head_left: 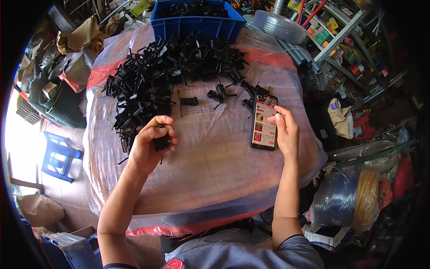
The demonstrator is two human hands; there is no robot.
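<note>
My left hand (151, 142) is closed around a small black plastic part (162, 141), most of it hidden by the fingers. At the right of the table lies a smartphone (264, 121), face up with a lit screen showing a list of pictures. Over its right edge is my right hand (285, 127), index finger and thumb stretched out near the screen; I cannot tell if they touch it. A big heap of black plastic parts with thin stems (148, 80) curves along the table's far and left sides. One loose black part (188, 101) lies apart between the heap and the phone.
A woven plastic sheet (215, 175) covers the table. Behind the heap stands a blue bin (197, 28) holding more black parts. A clear hose coil (280, 27) and a metal rack (347, 33) are at far right. A blue stool (60, 157) stands left.
</note>
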